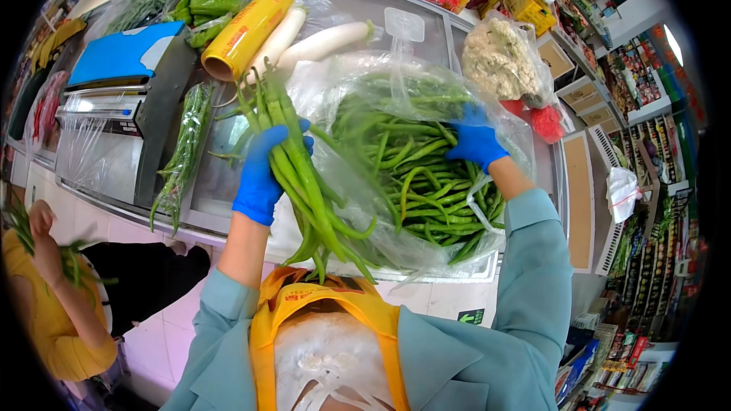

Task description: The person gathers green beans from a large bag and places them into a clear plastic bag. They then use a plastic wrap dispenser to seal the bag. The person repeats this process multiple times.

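Observation:
My left hand, in a blue glove, is closed around a bunch of long green chili peppers. Their stems point away from me and their tips hang towards my apron. To the right lies a large clear plastic bag, its mouth spread wide over a heap of more long green peppers. Inside the bag's right side, my right hand, also gloved in blue, touches the heap with thumb and fingers apart. Plastic blurs its fingertips, so whether it grips a pepper cannot be told.
A cling-film wrapping machine stands left, beside a wrapped bundle of green vegetables. Behind my left hand lie a yellow film roll and white radishes. Bagged cauliflower sits at the back right. A person holding greens is at lower left.

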{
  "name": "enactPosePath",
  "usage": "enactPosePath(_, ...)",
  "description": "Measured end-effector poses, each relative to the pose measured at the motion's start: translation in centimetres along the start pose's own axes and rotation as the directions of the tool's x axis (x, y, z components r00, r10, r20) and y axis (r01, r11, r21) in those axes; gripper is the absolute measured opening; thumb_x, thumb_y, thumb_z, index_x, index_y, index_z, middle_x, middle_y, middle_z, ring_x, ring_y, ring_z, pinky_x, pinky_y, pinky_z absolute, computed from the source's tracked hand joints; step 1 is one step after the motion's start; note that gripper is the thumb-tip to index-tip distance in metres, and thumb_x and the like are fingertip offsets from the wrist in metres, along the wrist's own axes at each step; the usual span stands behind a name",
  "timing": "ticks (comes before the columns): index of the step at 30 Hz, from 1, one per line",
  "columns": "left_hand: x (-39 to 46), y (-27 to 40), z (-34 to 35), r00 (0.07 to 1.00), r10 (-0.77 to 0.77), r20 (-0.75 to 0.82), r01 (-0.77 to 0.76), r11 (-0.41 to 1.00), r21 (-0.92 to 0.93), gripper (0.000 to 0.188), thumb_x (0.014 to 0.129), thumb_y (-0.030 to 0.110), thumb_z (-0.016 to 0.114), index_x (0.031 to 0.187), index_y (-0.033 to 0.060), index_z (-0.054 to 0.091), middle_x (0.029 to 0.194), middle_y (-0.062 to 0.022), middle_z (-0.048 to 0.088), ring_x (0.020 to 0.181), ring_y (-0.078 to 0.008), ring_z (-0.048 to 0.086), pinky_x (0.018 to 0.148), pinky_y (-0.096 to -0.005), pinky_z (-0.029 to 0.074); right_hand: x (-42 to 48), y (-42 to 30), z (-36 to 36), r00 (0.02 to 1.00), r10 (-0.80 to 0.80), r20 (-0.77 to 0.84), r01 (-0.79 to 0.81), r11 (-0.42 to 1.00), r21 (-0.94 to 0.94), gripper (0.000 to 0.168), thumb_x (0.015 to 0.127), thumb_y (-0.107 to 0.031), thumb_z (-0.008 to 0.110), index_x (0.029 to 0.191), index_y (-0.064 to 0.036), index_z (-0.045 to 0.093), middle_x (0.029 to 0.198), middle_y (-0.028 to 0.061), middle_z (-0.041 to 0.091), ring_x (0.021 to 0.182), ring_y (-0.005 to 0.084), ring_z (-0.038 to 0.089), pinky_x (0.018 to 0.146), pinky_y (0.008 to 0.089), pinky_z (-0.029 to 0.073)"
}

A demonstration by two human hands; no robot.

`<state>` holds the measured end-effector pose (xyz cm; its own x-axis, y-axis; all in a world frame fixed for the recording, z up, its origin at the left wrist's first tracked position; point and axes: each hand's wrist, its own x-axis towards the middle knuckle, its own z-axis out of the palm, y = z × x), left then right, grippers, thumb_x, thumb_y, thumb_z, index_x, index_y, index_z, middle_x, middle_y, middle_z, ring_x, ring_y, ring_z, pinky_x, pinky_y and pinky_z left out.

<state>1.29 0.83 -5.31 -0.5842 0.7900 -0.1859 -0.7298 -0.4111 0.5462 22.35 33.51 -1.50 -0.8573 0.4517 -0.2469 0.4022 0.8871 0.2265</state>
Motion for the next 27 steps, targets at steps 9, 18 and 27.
enactPosePath(9,0.1,-0.9,-0.6,0.996,0.052,-0.074,-0.058,0.994,-0.094,0.038,0.083,0.019,0.053,0.117,0.0015,0.045,0.103,-0.0149,0.057,0.08,-0.0265,0.058,0.071,-0.0364,0.051,0.1,-2.1,-0.3,0.992,-0.021,-0.124,-0.002,0.982,-0.187,0.075,0.06,-0.04,0.069,0.123,-0.006,0.046,0.12,0.0218,0.044,0.11,0.0403,0.041,0.093,0.0494,0.034)
enactPosePath(18,2.4,2.1,4.3,0.995,-0.099,0.027,0.078,0.901,0.427,0.043,0.075,0.015,0.061,0.113,-0.0011,0.049,0.094,-0.0154,0.06,0.079,-0.022,0.06,0.073,-0.0329,0.051,3.6,2.0,0.5,0.962,0.156,-0.224,-0.174,0.983,-0.06,0.07,0.061,-0.049,0.068,0.12,-0.018,0.05,0.134,0.0128,0.036,0.119,0.0341,0.037,0.092,0.0619,0.027)
enactPosePath(27,4.7,4.1,4.1,0.935,-0.354,0.024,0.281,0.781,0.558,0.05,0.074,0.018,0.062,0.118,0.0027,0.045,0.097,-0.0162,0.061,0.072,-0.0221,0.061,0.065,-0.0311,0.053,-0.4,-3.7,1.2,0.889,-0.008,-0.458,-0.027,0.997,-0.069,0.039,0.074,-0.024,0.06,0.109,-0.007,0.054,0.113,0.014,0.051,0.102,0.0322,0.05,0.083,0.045,0.041)
